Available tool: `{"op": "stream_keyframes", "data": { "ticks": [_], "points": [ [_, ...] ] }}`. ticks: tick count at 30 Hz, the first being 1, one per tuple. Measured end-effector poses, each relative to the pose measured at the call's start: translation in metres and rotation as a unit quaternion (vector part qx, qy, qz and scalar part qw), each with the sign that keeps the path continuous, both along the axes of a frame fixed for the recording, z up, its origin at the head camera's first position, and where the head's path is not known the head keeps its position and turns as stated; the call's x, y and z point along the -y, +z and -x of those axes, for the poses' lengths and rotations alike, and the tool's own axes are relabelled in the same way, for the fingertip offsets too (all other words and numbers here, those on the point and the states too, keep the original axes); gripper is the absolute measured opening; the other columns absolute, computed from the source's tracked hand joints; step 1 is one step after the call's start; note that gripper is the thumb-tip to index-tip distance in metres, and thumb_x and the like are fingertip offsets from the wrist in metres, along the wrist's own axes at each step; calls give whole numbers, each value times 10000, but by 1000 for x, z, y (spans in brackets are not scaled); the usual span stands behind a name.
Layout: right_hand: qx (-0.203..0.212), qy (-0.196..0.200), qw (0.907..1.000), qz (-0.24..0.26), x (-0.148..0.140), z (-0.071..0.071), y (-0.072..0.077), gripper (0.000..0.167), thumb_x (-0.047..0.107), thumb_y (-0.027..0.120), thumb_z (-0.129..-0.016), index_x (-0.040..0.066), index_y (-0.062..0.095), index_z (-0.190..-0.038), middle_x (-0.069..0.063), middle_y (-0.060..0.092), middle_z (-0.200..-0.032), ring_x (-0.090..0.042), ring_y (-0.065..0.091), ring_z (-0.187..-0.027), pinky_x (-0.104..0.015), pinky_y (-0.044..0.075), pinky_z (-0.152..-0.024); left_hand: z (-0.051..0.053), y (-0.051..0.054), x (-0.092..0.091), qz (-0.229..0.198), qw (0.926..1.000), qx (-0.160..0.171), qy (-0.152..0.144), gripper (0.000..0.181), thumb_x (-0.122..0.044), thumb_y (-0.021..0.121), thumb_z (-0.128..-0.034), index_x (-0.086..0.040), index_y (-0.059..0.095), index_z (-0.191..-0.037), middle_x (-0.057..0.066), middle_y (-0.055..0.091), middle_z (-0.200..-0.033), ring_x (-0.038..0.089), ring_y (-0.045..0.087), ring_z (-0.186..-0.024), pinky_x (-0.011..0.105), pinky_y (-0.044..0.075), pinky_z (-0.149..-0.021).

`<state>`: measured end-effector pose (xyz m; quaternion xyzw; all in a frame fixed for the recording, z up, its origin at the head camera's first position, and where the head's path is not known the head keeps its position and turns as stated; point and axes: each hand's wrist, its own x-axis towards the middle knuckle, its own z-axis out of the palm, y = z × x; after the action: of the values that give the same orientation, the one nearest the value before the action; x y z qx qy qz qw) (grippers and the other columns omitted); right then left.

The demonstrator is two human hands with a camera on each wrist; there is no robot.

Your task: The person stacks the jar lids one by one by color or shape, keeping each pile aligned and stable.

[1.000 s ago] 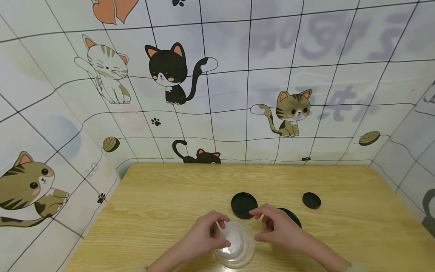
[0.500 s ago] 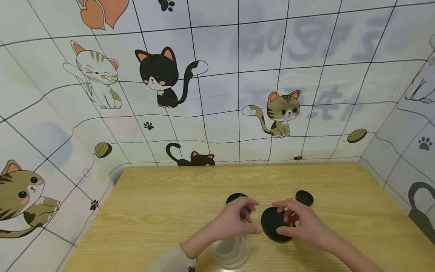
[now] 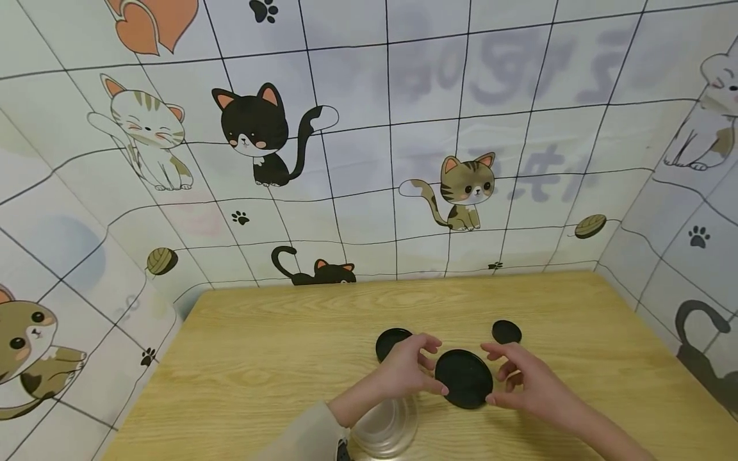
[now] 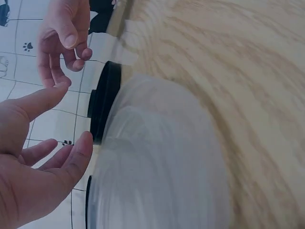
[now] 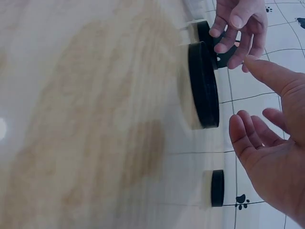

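Observation:
In the head view a large round black lid (image 3: 464, 379) lies on the table between my two hands. My left hand (image 3: 403, 370) hovers at its left edge, thumb and fingers spread and nothing between them. At the opposite edge is my right hand (image 3: 533, 384), its fingers loosely bent and holding nothing. The right wrist view shows a gap between the right hand (image 5: 281, 133) and the large lid (image 5: 205, 86). Under my left forearm stands a clear round plastic container (image 3: 387, 430), partly hidden; it fills much of the left wrist view.
Another black lid (image 3: 389, 342) lies behind my left hand, partly covered by it. A smaller black lid (image 3: 507, 331) sits beyond my right hand. The wooden table (image 3: 277, 346) ends at a cat-patterned wall covering (image 3: 357, 211).
Both hands have moved right, away from the clear container, and now flank the large black lid. The head view has turned slightly to the right.

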<state>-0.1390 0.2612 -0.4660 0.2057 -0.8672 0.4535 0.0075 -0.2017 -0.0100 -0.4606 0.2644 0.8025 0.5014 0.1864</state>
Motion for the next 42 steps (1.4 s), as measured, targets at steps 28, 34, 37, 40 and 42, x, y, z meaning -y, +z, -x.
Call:
{"op": "stream_keyframes", "data": {
  "ticks": [28, 34, 37, 40, 42],
  "points": [
    [983, -245, 9948, -110, -7, 6, -25, 841, 104, 931, -722, -112, 488, -1404, -134, 539, -1126, -84, 524, -757, -252, 490, -628, 3, -10, -17, 468, 9985, -113, -262, 835, 21, 939, -666, 30, 552, -1405, 28, 567, -1108, -16, 618, -662, 165, 507, -656],
    [504, 34, 9987, -59, -15, 3, -26, 782, 118, 922, -745, -84, 524, -1387, -79, 542, -1065, -86, 545, -748, -250, 483, -601, -1, -8, -16, 100, 9996, 4, -271, 821, 49, 929, -678, 19, 563, -1412, -15, 526, -1084, -11, 634, -690, 169, 524, -636],
    [551, 147, 9984, 67, -19, -3, -24, 765, 95, 916, -747, -105, 524, -1372, -72, 542, -1036, -98, 556, -756, -253, 491, -600, -6, -7, -17, 4, 9995, -33, -313, 760, 39, 926, -691, 13, 597, -1376, -41, 515, -1055, -27, 633, -679, 161, 523, -638],
    [943, 217, 9952, 148, -22, -10, -20, 757, 77, 907, -752, -129, 516, -1366, -95, 555, -1065, -106, 554, -766, -258, 497, -615, -15, -8, -17, -50, 9995, 23, -314, 693, 38, 923, -692, 10, 636, -1323, -62, 507, -1015, -40, 617, -659, 152, 510, -648],
    [1275, 223, 9915, 132, -23, -15, -18, 753, 63, 904, -748, -125, 515, -1365, -106, 559, -1075, -107, 548, -769, -257, 496, -625, -22, -10, -17, -156, 9993, 192, -268, 665, 58, 918, -686, 12, 652, -1293, -68, 502, -995, -36, 609, -649, 153, 505, -643]
  ]
}}
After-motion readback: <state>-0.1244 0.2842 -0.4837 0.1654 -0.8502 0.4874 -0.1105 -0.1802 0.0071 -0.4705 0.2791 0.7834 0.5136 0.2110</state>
